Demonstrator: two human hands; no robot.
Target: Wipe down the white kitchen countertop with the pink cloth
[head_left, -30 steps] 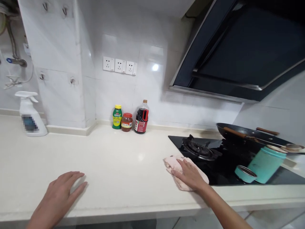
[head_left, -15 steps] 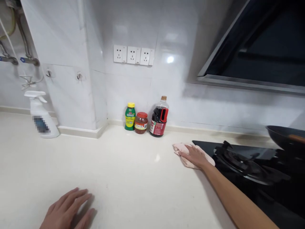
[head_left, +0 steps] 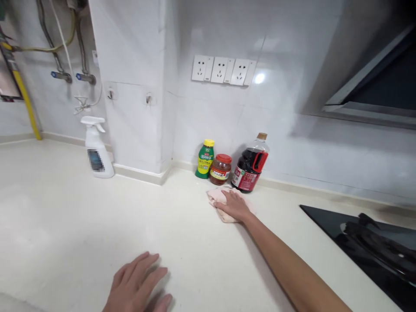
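My right hand (head_left: 233, 205) presses a pale pink cloth (head_left: 224, 216) flat on the white countertop (head_left: 182, 264), thumb and fingers spread over it. Right behind the cloth stand a green squeeze bottle with a yellow cap (head_left: 204, 160), a red-lidded jar of reddish-brown sauce (head_left: 220, 170) and a large bottle of dark sauce with a red handle (head_left: 248, 167). The cloth lies very close to the jar and the large bottle; whether it touches them I cannot tell. At the bottom of the view, my left hand (head_left: 136, 284) is over the counter with its fingers apart, holding nothing.
A white spray bottle (head_left: 98, 151) stands left by the wall pillar (head_left: 130, 130). To the right is a black gas stove (head_left: 367, 242), with a range hood (head_left: 380, 86) above. Sockets (head_left: 219, 70) are on the wall; valves (head_left: 85, 78) and a yellow pipe (head_left: 26, 102) are far left.
My right hand has slid the cloth left, from the stove's edge to just in front of the jar and large bottle. The view has turned left. My left hand stays open.
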